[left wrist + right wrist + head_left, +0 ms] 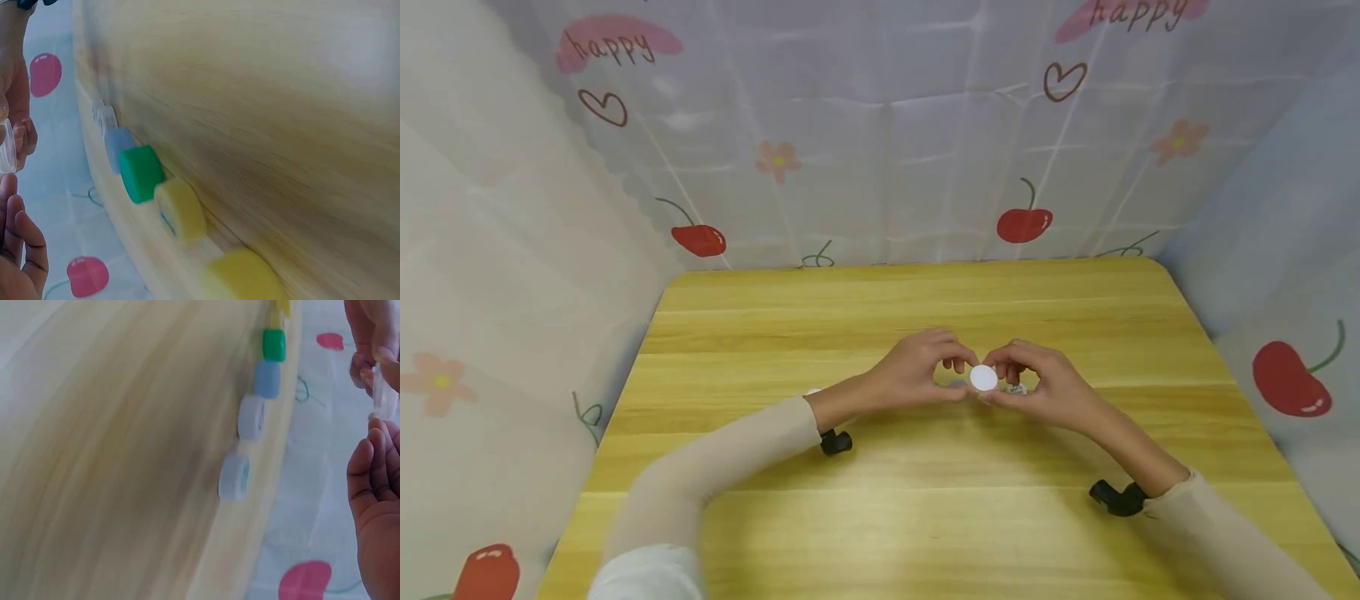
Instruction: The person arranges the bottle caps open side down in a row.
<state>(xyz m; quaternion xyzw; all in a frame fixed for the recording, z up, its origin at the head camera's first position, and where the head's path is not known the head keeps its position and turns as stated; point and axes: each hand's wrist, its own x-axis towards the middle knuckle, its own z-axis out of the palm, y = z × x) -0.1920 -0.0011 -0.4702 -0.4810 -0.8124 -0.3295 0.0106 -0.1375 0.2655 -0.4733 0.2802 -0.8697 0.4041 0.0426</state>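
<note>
In the head view, a small round white bottle cap (983,377) is held up between both hands. My left hand (917,367) has its index finger and thumb at the cap's left edge. From the other side, my right hand (1048,385) pinches the cap between thumb and index finger. Seen edge-on, the cap (7,150) looks translucent with a ridged side in the left wrist view. The right wrist view shows the fingertips of both hands meeting at the cap (384,397), above the table surface.
Several caps stand in a row on the wooden table (880,517): a yellow cap (244,275), another yellow cap (181,209), a green cap (141,174), a blue cap (267,379), a white cap (251,417) and a white cap with green print (234,476). A printed curtain (880,125) surrounds the table.
</note>
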